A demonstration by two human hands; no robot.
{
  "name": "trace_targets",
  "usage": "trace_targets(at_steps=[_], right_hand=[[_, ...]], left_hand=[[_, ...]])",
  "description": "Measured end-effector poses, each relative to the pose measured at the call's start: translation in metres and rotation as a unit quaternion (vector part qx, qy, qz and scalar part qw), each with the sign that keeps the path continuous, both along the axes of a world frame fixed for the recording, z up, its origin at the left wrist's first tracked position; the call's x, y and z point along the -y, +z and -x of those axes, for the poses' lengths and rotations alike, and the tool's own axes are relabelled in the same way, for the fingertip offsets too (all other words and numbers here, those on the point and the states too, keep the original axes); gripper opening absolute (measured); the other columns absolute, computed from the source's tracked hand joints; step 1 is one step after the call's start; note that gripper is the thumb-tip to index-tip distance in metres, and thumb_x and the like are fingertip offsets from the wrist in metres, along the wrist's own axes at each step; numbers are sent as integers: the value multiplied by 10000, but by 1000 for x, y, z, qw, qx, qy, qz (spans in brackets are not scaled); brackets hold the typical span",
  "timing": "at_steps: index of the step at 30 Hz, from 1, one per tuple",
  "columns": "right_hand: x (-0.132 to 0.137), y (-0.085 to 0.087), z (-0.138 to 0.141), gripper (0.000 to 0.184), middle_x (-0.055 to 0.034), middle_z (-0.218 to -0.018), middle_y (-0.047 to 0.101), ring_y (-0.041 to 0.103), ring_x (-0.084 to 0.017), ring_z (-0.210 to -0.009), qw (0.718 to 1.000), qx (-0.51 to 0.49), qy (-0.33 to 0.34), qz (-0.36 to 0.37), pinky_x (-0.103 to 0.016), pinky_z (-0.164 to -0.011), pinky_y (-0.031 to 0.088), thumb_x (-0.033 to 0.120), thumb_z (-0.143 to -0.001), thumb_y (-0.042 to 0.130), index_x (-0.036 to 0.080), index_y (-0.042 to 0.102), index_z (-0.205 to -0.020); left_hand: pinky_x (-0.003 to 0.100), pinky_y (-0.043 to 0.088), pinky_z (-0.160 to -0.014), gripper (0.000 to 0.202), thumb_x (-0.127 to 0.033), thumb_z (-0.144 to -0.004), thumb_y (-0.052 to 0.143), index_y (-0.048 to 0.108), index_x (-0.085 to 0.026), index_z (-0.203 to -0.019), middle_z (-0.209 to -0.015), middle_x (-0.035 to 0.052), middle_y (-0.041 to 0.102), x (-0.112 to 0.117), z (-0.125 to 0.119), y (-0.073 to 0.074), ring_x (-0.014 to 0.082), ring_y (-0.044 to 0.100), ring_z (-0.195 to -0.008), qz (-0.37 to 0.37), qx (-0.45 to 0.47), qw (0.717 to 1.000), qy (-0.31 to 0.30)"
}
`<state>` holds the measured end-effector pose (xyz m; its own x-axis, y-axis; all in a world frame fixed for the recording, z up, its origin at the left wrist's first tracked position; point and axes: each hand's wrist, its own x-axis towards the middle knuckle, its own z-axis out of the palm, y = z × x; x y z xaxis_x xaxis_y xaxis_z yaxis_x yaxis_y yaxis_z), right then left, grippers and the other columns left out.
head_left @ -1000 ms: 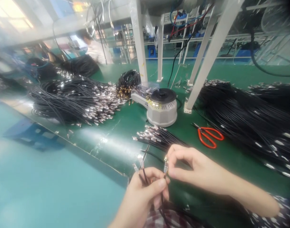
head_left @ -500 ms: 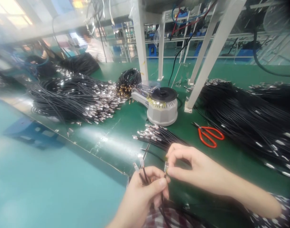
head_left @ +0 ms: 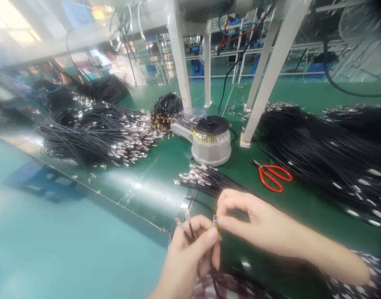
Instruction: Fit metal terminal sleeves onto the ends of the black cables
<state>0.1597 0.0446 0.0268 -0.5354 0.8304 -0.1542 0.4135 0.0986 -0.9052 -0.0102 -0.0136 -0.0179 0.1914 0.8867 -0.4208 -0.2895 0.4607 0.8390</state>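
Note:
My left hand (head_left: pixel 193 249) is closed around black cables near the table's front edge. Two cable ends with silvery metal connectors (head_left: pixel 187 215) poke up between its fingers. A third cable's connector (head_left: pixel 215 220) stands at the tip of my left thumb, with a yellowish bit, perhaps tape, beside it. My right hand (head_left: pixel 240 211) pinches at this third connector with thumb and forefinger; its other fingers are curled. Just beyond the hands lies a small bundle of black cables (head_left: pixel 215 180) with silvery ends.
A round white tape dispenser (head_left: pixel 210 151) stands behind the bundle. Red-handled nippers (head_left: pixel 273 176) lie to the right. Large heaps of black cable (head_left: pixel 327 153) and coiled cable (head_left: pixel 81 128) flank the green table (head_left: pixel 153 178). White posts (head_left: pixel 265 79) rise behind. A person (head_left: pixel 124 68) sits far left.
The view has shifted slightly. My left thumb has slid up onto the third connector, closer to my right fingertips. Both hands stay at the same cable.

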Motion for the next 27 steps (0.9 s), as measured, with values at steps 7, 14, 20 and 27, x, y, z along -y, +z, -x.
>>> trace_targets(at_steps=[7,14,20,27], right_hand=[[5,-11,-4,183,-13,-923,648,591,-199,-934,993,-78,-59,59,-325,-866,416,316,-918,517,202,653,-872],[16,-27,5,238,-28,-897,631,594,-205,-902,985,-140,-66,74,-348,-852,438,399,-900,575,186,663,-838],[21,-33,14,311,-56,-1118,654,560,-241,-1108,956,-208,-138,152,-394,-986,390,422,-833,661,225,663,-1074],[23,-31,20,253,-9,-843,602,575,-179,-829,924,-278,-152,214,-316,-833,454,425,-729,758,191,665,-705]], left_hand=[[152,182,-368,302,-422,-769,727,606,-153,-704,-451,-8,590,0,0,1,29,340,-346,8,25,999,47],[143,196,-377,331,-430,-764,744,580,-153,-687,-457,-17,584,-1,-1,3,18,333,-350,11,30,998,54],[143,187,-371,371,-460,-730,774,569,-155,-677,-452,-22,583,0,-2,3,16,328,-345,0,30,998,59],[146,216,-384,341,-431,-752,765,570,-157,-702,-472,-21,592,3,-1,1,23,361,-360,-3,26,997,67]])
